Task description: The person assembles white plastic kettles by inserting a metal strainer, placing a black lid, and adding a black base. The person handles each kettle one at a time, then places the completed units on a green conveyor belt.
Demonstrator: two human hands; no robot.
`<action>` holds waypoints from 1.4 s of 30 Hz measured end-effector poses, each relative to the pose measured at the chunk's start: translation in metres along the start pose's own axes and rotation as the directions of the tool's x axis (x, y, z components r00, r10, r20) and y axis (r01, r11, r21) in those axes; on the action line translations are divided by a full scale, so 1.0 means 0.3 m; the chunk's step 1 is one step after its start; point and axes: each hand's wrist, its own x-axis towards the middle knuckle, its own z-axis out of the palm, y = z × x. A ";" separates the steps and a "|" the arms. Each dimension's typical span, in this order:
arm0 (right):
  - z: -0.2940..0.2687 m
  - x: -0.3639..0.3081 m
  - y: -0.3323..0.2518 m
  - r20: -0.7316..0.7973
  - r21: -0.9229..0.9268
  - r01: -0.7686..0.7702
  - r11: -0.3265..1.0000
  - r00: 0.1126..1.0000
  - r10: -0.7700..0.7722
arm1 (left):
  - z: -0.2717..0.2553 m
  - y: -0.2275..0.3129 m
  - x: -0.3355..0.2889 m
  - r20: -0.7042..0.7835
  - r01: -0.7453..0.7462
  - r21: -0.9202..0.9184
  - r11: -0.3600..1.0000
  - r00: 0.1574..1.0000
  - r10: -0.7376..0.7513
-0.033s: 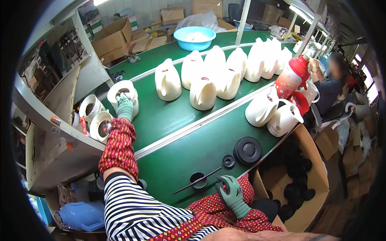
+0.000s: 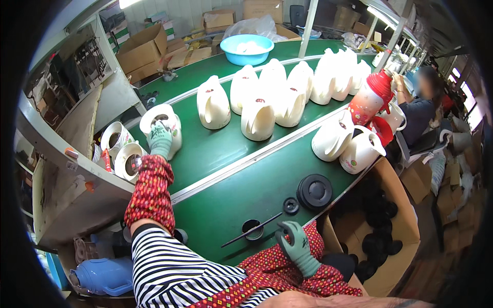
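Observation:
My left hand, in a green glove, is closed on the rim of a white thermos shell with an open top, at the left of the green bench. Two more open white shells stand beside it at the bench's left end. Over the near edge, my right hand, also gloved, has its fingers curled in; what lies inside them, if anything, is hidden. Just left of it, a thin black rod rests across a small round black cup. A small black ring and a large round black base lie beyond.
Several white thermos shells stand mid-bench, with a blue basin behind. At the right are two white shells and a red flowered thermos, near a co-worker. A carton of black parts sits at my right.
My left hand and the thermos shell it grips have shifted slightly to the right. My right hand stays nearly in place.

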 end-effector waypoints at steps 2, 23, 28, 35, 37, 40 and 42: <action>-0.026 0.043 -0.013 -0.022 0.130 -0.033 0.991 0.999 0.036 | -0.133 0.109 -0.132 0.093 -0.074 -0.040 0.996 0.993 0.078; -0.428 -0.074 -0.113 0.104 0.834 -0.280 0.475 0.926 0.363 | -0.632 0.476 -0.967 0.055 -0.101 -0.974 0.201 0.761 0.647; -0.495 -0.166 -0.167 0.194 0.902 -0.334 0.275 0.881 0.432 | -0.388 0.523 -1.039 0.257 0.325 -0.935 0.144 0.336 0.906; -0.365 0.013 -0.166 0.353 0.793 -0.393 0.465 0.919 0.174 | -0.493 0.565 -1.109 0.539 0.825 -0.538 0.173 0.179 0.823; -0.274 0.090 0.048 0.243 0.770 -0.261 0.583 0.964 0.111 | -0.466 0.540 -1.112 0.580 0.854 -0.497 0.153 0.196 0.791; -0.271 0.286 0.182 0.005 -0.359 -0.334 0.872 0.933 0.360 | -0.420 0.495 -1.109 0.607 0.873 -0.477 0.103 0.243 0.757; -0.225 0.363 0.264 -0.034 -0.648 -0.370 0.666 0.887 0.460 | -0.425 0.483 -1.095 0.639 0.875 -0.475 0.095 0.268 0.721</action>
